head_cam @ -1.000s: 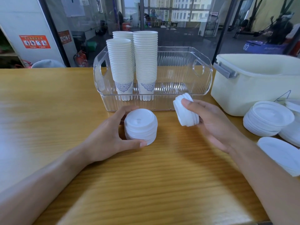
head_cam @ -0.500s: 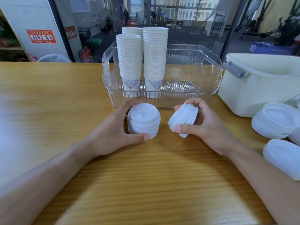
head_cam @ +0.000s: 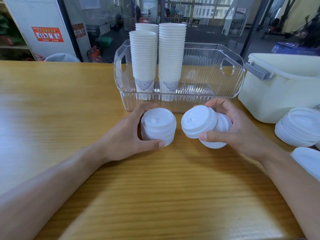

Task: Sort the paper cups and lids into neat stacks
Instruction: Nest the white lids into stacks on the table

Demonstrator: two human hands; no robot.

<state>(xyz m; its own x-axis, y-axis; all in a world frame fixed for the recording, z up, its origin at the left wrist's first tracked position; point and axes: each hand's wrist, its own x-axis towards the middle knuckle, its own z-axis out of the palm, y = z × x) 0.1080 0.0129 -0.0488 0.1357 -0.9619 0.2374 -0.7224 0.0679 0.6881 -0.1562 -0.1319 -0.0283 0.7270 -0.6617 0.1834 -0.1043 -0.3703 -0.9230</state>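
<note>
A short stack of white lids (head_cam: 158, 126) stands upright on the wooden table, and my left hand (head_cam: 124, 139) grips it from the left with thumb in front. My right hand (head_cam: 235, 130) holds a second stack of white lids (head_cam: 202, 125) tilted on its side, tops facing left, just right of the first stack. Three tall stacks of paper cups (head_cam: 170, 61) stand in the left half of a clear plastic bin (head_cam: 232, 70) behind my hands.
A cream tub with a grey latch (head_cam: 277, 87) sits at the right. More piles of white lids (head_cam: 299, 127) lie on the table at the far right edge. The wooden table (head_cam: 60, 104) stretches left and toward me.
My right hand has turned its lid stack so the tops face left and brought it lower, closer to the stack my left hand keeps holding. The view has shifted slightly nearer.
</note>
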